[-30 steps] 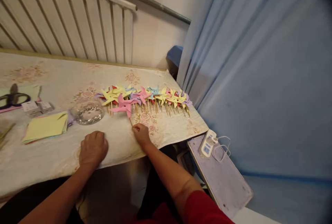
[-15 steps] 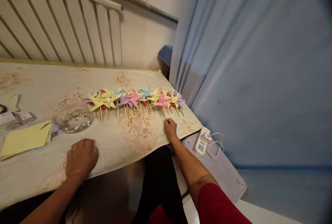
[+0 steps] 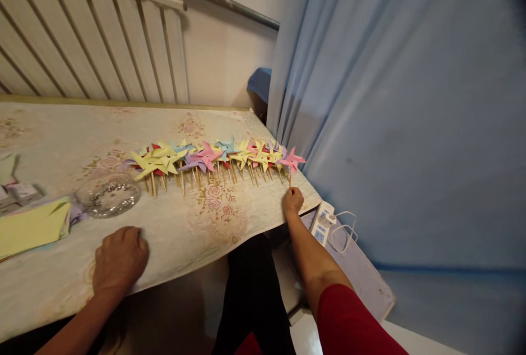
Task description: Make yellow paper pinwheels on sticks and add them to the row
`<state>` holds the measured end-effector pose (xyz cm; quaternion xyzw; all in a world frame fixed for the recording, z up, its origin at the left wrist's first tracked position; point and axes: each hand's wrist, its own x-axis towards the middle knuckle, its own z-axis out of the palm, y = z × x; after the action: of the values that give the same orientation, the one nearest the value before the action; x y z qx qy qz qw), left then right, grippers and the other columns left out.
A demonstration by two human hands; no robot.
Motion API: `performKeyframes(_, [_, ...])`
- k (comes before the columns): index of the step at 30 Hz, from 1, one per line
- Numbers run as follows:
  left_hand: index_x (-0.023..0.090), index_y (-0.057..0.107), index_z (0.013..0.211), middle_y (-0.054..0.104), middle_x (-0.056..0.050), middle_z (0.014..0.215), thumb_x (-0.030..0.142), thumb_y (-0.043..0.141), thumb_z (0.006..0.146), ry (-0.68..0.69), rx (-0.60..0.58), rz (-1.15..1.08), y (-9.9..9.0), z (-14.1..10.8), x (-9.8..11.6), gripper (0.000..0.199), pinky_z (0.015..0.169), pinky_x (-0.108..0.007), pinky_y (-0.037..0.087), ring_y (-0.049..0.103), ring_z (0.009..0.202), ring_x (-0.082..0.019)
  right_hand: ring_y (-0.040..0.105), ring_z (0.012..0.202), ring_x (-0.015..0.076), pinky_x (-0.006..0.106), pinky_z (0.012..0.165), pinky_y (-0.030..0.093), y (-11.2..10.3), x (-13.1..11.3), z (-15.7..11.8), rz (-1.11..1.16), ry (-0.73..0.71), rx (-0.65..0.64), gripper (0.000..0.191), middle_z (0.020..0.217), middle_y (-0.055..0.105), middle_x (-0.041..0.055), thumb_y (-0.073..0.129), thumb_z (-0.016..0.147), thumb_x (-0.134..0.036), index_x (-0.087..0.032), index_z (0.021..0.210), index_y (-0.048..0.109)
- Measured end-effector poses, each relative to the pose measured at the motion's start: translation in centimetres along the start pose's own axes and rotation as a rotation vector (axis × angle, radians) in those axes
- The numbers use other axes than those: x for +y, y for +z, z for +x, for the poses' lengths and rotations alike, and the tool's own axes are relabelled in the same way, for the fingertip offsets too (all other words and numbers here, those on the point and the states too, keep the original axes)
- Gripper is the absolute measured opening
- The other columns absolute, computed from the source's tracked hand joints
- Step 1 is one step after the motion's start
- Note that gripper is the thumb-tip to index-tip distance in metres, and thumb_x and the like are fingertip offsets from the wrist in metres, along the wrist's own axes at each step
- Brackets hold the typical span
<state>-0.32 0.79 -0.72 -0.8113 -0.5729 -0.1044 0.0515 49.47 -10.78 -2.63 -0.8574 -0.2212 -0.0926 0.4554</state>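
Note:
My right hand (image 3: 293, 201) is closed round the thin stick of a pink pinwheel (image 3: 292, 161), at the right end of a row of paper pinwheels (image 3: 207, 156). Yellow, purple, blue, red and pink ones lie there close together, overlapping, their sticks pointing towards me. On the tablecloth at the lower left rests my left hand (image 3: 122, 259), its fingers curled under in a loose fist with nothing showing in it. Just beyond it stands a clear round dish (image 3: 110, 196) of small shiny metal pieces. Left of that hand lies a stack of coloured paper (image 3: 35, 229), yellow on top.
Small boxes (image 3: 23, 193) sit behind the paper on the flowered tablecloth (image 3: 160, 240). A white power strip (image 3: 321, 222) with a plugged-in cable lies on a lilac surface (image 3: 365, 278) beside the table. A blue curtain (image 3: 390, 125) hangs at the right, a radiator (image 3: 94, 43) behind.
My right hand has moved the pink pinwheel rightward, from in front of the row to its right end. The left hand has stayed resting on the table; the view has shifted slightly.

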Motion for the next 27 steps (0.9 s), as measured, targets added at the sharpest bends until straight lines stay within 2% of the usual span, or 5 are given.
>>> performKeyframes(5, [0.012,0.063,0.114,0.063,-0.016,0.122,0.028,0.035,0.098,0.006,-0.025,0.009,-0.4,-0.1,0.2,0.036,0.087,-0.044,0.045,0.055,0.106,-0.033,0.057,0.079,0.0229,0.031,0.076,0.039,-0.1,0.5,0.9,-0.045,0.022,0.033,0.024,0.082,0.070,0.0111,0.047,0.081,-0.020,-0.015,0.083,0.070])
performKeyframes(10, [0.013,0.063,0.116,0.063,-0.014,0.123,0.030,0.032,0.099,0.002,0.010,0.029,-0.3,-0.1,0.3,0.039,0.088,-0.044,0.045,0.054,0.106,-0.033,0.058,0.080,0.0228,0.031,0.075,0.039,0.3,0.5,1.4,-0.082,0.033,0.044,0.024,0.085,0.070,0.0113,0.047,0.084,-0.020,-0.015,0.086,0.070])
performKeyframes(27, [0.013,0.066,0.113,0.065,-0.014,0.121,0.030,0.035,0.097,0.032,0.062,0.055,0.3,0.1,0.0,0.039,0.086,-0.045,0.047,0.056,0.101,-0.033,0.058,0.083,0.0229,0.031,0.077,0.040,0.6,0.8,2.4,-0.194,0.004,-0.006,0.027,0.094,0.071,0.0126,0.047,0.086,-0.016,-0.014,0.095,0.073])
